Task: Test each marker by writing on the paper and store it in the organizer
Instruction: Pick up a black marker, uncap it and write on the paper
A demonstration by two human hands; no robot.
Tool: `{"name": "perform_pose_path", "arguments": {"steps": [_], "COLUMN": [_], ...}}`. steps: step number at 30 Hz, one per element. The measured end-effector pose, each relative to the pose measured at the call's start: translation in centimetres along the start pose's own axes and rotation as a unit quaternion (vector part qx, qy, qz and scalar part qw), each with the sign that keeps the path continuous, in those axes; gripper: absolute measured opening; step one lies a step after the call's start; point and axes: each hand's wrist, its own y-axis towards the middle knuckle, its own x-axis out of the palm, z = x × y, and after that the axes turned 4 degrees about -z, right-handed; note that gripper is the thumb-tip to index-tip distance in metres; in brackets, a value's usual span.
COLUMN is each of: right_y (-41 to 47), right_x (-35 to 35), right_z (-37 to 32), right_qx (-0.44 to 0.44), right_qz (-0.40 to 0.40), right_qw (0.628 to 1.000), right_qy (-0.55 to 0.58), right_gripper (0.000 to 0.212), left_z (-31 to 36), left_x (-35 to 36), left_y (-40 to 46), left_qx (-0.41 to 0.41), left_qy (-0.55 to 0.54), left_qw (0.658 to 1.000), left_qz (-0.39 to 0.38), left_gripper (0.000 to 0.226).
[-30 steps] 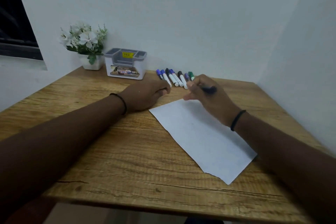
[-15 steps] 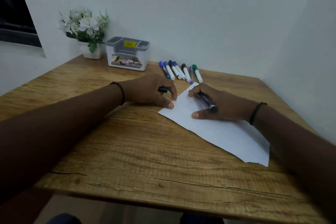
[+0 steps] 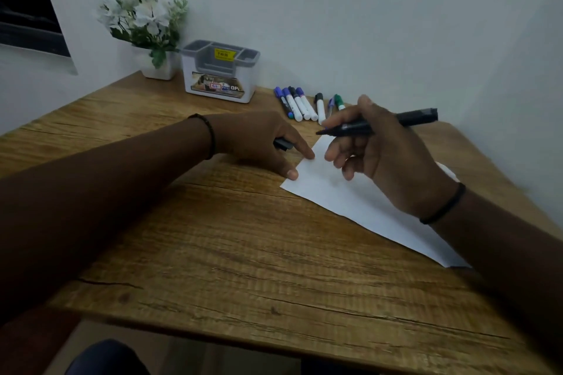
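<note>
My right hand (image 3: 384, 155) grips an uncapped black marker (image 3: 408, 120), tip pointing left, lifted above the near-left corner of the white paper (image 3: 344, 198). My left hand (image 3: 259, 140) holds the marker's black cap (image 3: 281, 143) under its palm while its forefinger and thumb press the paper's corner onto the table. Several capped markers (image 3: 300, 105) lie in a row behind the hands. The grey and white organizer (image 3: 217, 73) stands at the back by the wall, with nothing seen in it.
A white pot of white flowers (image 3: 146, 27) stands left of the organizer. The wooden table (image 3: 213, 253) ends near me at its front edge. Walls close the back and right sides. A dark window is at the far left.
My right hand has lifted off the paper and turned the marker so its tip points left. My left hand keeps the cap and stays at the paper's corner.
</note>
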Motion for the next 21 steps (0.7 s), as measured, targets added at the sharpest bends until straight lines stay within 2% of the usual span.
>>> {"name": "perform_pose_path", "arguments": {"steps": [2, 4, 7, 11, 14, 21], "right_y": [-0.6, -1.0, -1.0, -0.8, -0.6, -0.2], "right_x": [0.7, 1.0, 1.3, 1.5, 1.4, 1.7], "right_z": [0.1, 0.9, 1.3, 0.7, 0.6, 0.4], "right_qx": [0.036, 0.054, 0.066, 0.076, 0.093, 0.089], "right_qz": [-0.050, -0.080, -0.050, -0.032, -0.040, -0.027], "right_qw": [0.997, 0.994, 0.996, 0.997, 0.993, 0.993], "right_qy": [0.049, 0.051, 0.023, -0.006, -0.054, -0.070], "right_gripper": [0.046, 0.040, 0.036, 0.013, 0.016, 0.003], "left_z": [0.2, 0.2, 0.3, 0.3, 0.1, 0.5], "left_x": [-0.2, -0.3, -0.4, -0.5, -0.5, -0.3], "left_y": [-0.2, -0.5, -0.7, -0.8, -0.9, -1.1], "left_qx": [-0.013, -0.024, -0.023, -0.017, -0.020, -0.020], "left_qy": [-0.003, -0.007, -0.003, -0.013, -0.009, 0.000], "left_qw": [1.000, 0.999, 0.999, 0.998, 0.998, 0.998], "left_qz": [-0.009, -0.021, -0.045, -0.057, -0.059, -0.055], "left_gripper": [0.055, 0.059, 0.064, 0.064, 0.067, 0.062]}}
